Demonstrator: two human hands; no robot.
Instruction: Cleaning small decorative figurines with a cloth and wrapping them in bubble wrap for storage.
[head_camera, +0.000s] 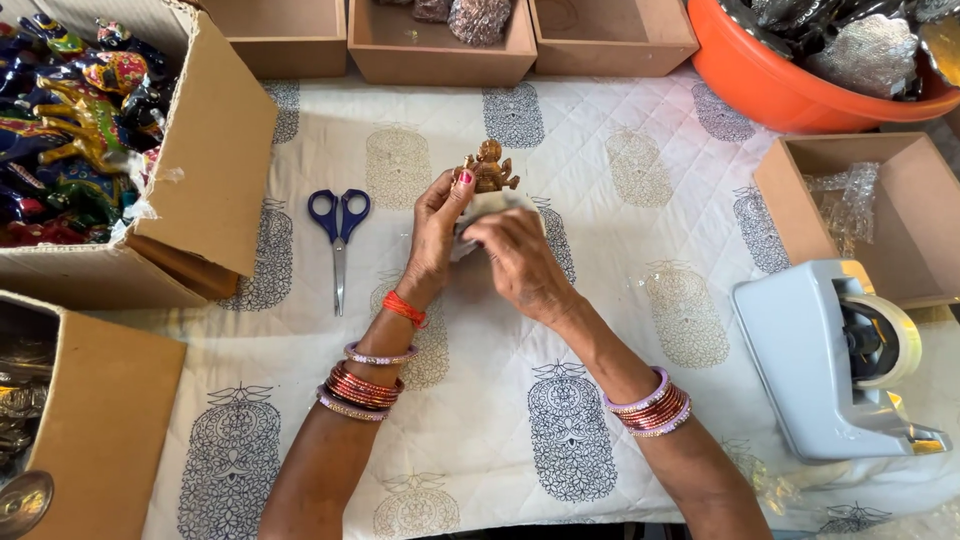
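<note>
Right hand (515, 262) hides the wrapping (material unclear) under the brown figurine (488, 168).

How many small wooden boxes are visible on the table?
4. Three wooden boxes stand in a row along the far edge: left, middle, right. The fourth is at the right, behind the tape dispenser. More may be out of view.

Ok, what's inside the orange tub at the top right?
The orange tub holds crinkled silver-wrapped bundles heaped above its rim. What the wrapping covers cannot be seen, nor can the tub's bottom; the frame edge cuts off its far side.
</note>
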